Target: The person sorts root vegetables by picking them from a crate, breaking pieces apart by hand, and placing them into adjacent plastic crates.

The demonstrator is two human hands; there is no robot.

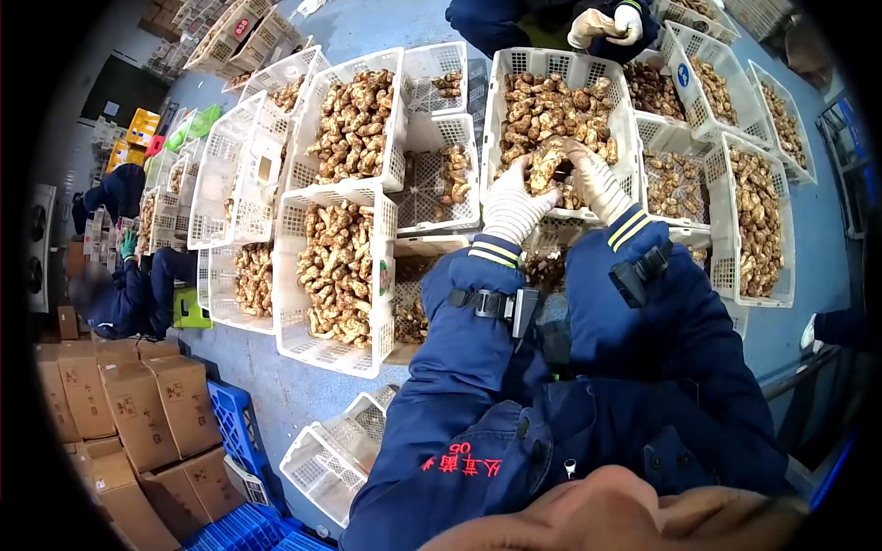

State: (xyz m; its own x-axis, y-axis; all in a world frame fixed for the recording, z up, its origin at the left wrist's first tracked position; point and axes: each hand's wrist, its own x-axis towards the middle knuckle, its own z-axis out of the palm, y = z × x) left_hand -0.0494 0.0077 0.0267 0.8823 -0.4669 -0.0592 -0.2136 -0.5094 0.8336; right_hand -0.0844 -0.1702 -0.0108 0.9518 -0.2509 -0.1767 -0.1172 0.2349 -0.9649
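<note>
My left hand [519, 202], in a white striped glove, is closed with thumb and fingers around a thick brown-and-cream mushroom [548, 167]. My right hand [595, 180], gloved too, closes on the same mushroom from the other side; a small dark patch between the hands cannot be made out. Both hands are above the near edge of a white plastic crate [627, 119] heaped with similar mushrooms [551, 106]. To the left stands a crate [447, 129] with a few mushrooms [455, 174] along its side. Smaller pieces [675, 179] lie in a crate to the right.
More full crates [335, 354] stand at left and right [781, 294]. Across from me sits a person with gloved hands [611, 26]; another person [129, 298] sits far left. Cardboard boxes [138, 413], a blue pallet [234, 427] and white crates [322, 468] occupy the lower left.
</note>
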